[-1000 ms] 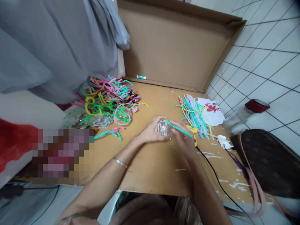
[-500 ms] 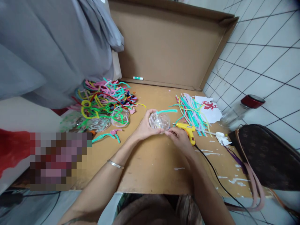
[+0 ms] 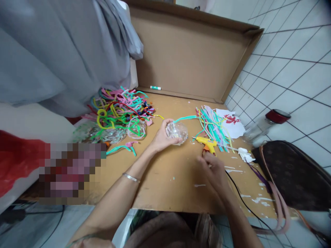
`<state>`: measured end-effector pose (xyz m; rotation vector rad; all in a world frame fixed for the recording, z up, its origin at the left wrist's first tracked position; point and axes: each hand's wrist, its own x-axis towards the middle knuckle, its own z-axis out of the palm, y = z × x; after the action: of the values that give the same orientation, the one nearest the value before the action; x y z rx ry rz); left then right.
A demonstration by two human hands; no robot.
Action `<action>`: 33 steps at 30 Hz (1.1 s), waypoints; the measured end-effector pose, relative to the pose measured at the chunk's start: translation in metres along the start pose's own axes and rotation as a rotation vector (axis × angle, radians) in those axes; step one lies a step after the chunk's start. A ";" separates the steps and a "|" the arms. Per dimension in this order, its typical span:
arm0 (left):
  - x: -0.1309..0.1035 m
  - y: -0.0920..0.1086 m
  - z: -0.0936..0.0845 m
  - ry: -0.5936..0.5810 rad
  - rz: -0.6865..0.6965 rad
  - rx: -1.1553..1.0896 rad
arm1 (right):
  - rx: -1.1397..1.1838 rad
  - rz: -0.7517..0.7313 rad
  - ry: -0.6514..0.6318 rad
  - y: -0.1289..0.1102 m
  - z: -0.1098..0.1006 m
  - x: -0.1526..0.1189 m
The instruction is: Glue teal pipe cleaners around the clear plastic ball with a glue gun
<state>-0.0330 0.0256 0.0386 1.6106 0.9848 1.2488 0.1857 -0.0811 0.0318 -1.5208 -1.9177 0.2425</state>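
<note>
My left hand (image 3: 165, 137) is closed around a clear plastic ball (image 3: 181, 132). A turquoise pipe cleaner (image 3: 187, 118) stretches from the top of the ball to the right. To the right of the ball, a yellow hot glue gun (image 3: 206, 142) lies on the table, its metal nozzle pointing left. My right hand (image 3: 212, 167) is just below the gun's handle, with fingers curled and smeared by motion. Whether it touches the handle or holds anything cannot be made out.
Colourful pipe cleaners (image 3: 121, 103) are heaped at left, near a wire-and-plastic ball (image 3: 137, 128). More straight ones (image 3: 213, 127) lie behind the gun beside white paper (image 3: 234, 127). A glass bottle (image 3: 258, 126), brown bag (image 3: 297, 174) and glue stick (image 3: 155, 88) stand or lie around; a black cord (image 3: 241, 198) crosses right.
My right hand has left the ball and moved right and down, below the glue gun. My left hand still holds the ball. The view has shifted slightly.
</note>
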 end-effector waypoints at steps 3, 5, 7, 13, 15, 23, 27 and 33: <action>-0.001 0.000 0.001 0.008 0.010 0.009 | -0.227 0.104 0.180 0.015 -0.008 0.008; -0.001 0.000 0.001 0.019 0.018 0.020 | -0.459 0.241 0.151 0.020 -0.009 0.016; 0.000 -0.001 0.001 0.023 0.018 0.026 | -0.612 0.386 0.041 0.021 -0.005 0.026; 0.001 -0.002 0.001 0.032 0.000 0.028 | -0.674 0.617 -0.063 0.028 0.018 0.053; 0.001 -0.001 0.000 0.033 -0.001 0.040 | -0.647 0.635 -0.023 0.032 0.020 0.055; 0.000 0.005 0.001 0.005 -0.041 -0.014 | -0.458 0.689 0.268 0.014 -0.014 0.045; -0.001 -0.002 0.006 -0.033 -0.056 -0.060 | -0.322 0.619 0.319 -0.003 -0.032 0.060; 0.001 -0.019 0.008 -0.039 -0.053 -0.010 | -0.257 0.552 0.338 0.011 -0.015 0.087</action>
<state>-0.0268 0.0318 0.0196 1.5856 0.9886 1.1805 0.1954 -0.0015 0.0707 -2.0951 -1.2756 -0.0290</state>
